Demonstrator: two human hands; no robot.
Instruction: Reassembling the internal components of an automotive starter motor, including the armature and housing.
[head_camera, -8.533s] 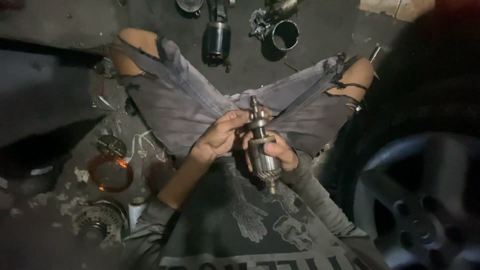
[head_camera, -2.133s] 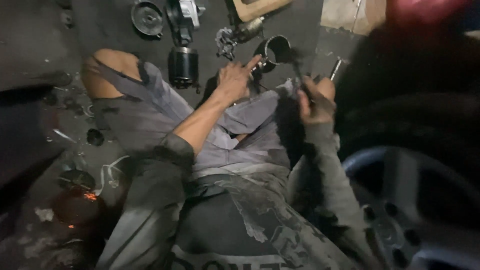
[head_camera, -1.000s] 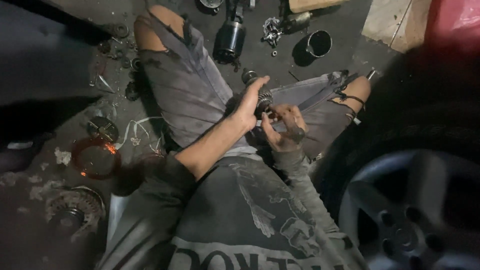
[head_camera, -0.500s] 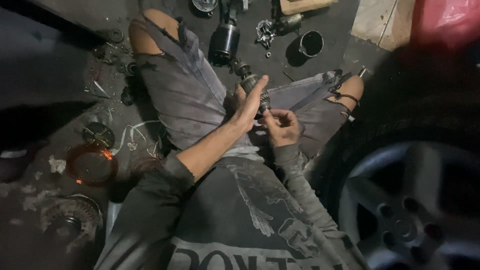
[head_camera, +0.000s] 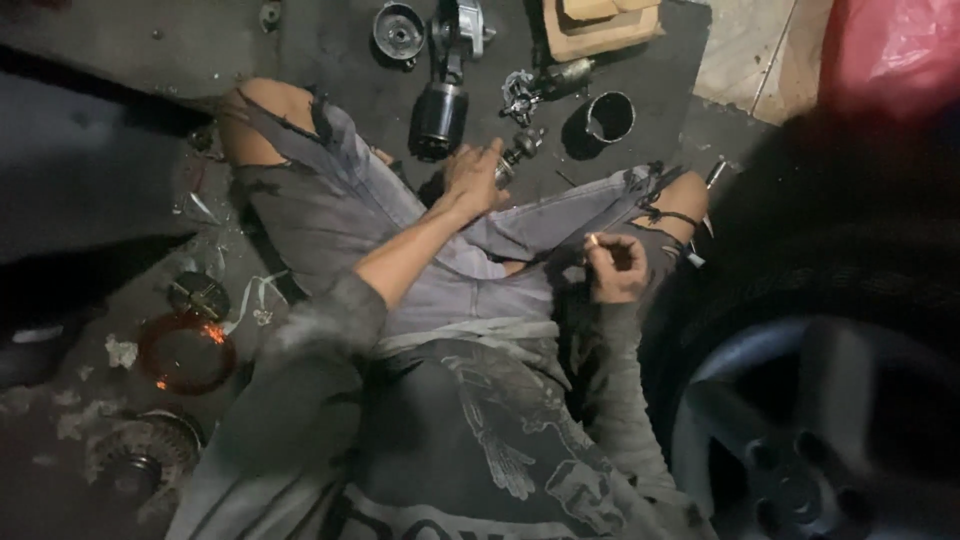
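Observation:
I sit cross-legged on a dark floor. My left hand (head_camera: 476, 176) reaches forward past my knees and grips a metal motor shaft part (head_camera: 520, 150) low over the floor. My right hand (head_camera: 616, 268) rests on my right thigh, fingers pinched around a small thin bright piece (head_camera: 593, 240); what it is I cannot tell. A black cylindrical motor housing (head_camera: 437, 120) lies just beyond my left hand.
More dismantled parts lie ahead: a round cover (head_camera: 399, 30), a small gear assembly (head_camera: 545, 82), a black metal ring (head_camera: 609, 117), a wooden block (head_camera: 600, 24). A car wheel (head_camera: 820, 430) stands close on my right. Copper windings (head_camera: 185, 350) and a rotor (head_camera: 140, 455) lie left.
My hands have separated: the left one carried the shaft part forward toward the floor, the right one dropped back onto my thigh with the small piece.

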